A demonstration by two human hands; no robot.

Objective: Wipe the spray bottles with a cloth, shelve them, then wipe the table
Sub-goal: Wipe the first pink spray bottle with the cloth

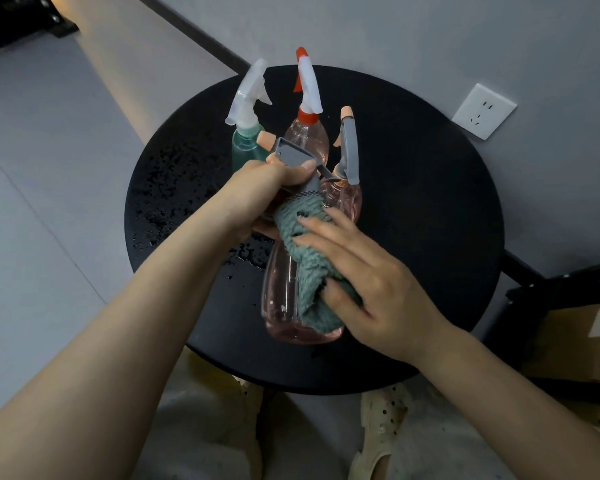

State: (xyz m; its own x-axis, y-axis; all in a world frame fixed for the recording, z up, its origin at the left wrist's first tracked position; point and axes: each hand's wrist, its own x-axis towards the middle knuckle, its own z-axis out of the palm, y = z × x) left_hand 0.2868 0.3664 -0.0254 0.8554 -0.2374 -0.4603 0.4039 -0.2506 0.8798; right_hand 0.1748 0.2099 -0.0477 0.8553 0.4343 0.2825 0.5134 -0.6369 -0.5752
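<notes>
You are standing over the round black worktop (413, 237), and it is glistening with water droplets along its left side, so the final wipe is still waiting. Three spray bottles are standing upright at the back: the green bottle (245, 147) with the clear trigger, the red-capped pink bottle (307, 136) beside it, and the grey-headed pink bottle (347, 199) on the right.

You are holding the task's thing, a large pink bottle (283, 296), tilted above the worktop's middle, with a little liquid pooling at its base. It is looking light for its size, and its smooth clear plastic is probably wet and slippery.

Your left hand (274, 181) is curling its grip tight around the neck just under the grey trigger head (293, 155); that narrow collar is the safest hold. Your right hand (368, 282) is pinching the soft teal cloth (309, 258) against the bottle's side, fingers spreading over the top, thumb tucking underneath. The cloth is draping limp and fluffy, so it should be following the bottle's curve easily.
</notes>
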